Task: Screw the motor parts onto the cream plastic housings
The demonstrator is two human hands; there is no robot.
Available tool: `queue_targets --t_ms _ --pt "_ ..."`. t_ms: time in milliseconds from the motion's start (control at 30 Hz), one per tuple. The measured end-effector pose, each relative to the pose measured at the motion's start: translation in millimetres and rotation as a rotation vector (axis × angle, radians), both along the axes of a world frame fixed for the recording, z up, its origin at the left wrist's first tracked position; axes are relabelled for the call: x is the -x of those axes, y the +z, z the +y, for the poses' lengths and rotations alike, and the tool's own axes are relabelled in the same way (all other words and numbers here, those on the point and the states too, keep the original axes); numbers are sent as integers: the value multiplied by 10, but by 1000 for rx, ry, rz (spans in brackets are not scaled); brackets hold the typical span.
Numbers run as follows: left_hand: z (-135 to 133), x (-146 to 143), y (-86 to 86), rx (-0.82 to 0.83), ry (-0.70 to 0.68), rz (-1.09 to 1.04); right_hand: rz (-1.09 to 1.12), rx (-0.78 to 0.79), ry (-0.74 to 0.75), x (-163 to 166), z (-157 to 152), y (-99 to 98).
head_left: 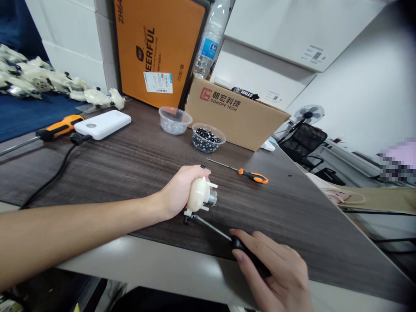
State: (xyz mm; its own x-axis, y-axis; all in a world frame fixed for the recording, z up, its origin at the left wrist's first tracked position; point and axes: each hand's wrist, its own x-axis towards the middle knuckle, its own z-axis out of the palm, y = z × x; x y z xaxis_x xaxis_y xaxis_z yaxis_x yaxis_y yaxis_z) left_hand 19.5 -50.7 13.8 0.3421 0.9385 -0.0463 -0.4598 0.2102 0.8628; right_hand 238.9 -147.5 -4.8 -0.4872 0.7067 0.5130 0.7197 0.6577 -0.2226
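My R hand (276, 264) is curled closed, thumb & fingers round the black handle of a screwdriver (238, 243); its long axis runs fwd & left from my fingers, tip at the small black piece (187, 219) on the near end of a cream plastic part (197, 193). So the part lies fwd-left of R hand w/ the shaft btwn; can't tell if the tip's seated. L hand (177, 186) is nearer: wrapped on the part's left & far side, gripping it, most fingers hidden. Part's long axis sits roughly crosswise to the shaft, metal cylinder (212, 198) out its right side. I have it over the table (146, 147), nr the front edge. Farther out: orange-handled driver (255, 176), then a tub (208, 148) of black bits.
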Motion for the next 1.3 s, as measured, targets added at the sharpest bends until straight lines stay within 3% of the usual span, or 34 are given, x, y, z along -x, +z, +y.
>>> queue_targets --t_ms 367,533,833,1100,1300 --pt "-111 27 40 -26 -31 -5 -112 -84 27 -34 -46 -34" --pt "-147 16 24 -23 -35 -8 -116 31 90 -54 -27 16" --pt "-143 -10 -50 -24 -10 -18 5 189 -33 -135 28 29" --pt "-197 -8 -7 -90 9 -9 207 567 -212 -201 18 -32" --pt "-230 6 24 -145 -9 -13 357 1026 -59 -45 174 239"
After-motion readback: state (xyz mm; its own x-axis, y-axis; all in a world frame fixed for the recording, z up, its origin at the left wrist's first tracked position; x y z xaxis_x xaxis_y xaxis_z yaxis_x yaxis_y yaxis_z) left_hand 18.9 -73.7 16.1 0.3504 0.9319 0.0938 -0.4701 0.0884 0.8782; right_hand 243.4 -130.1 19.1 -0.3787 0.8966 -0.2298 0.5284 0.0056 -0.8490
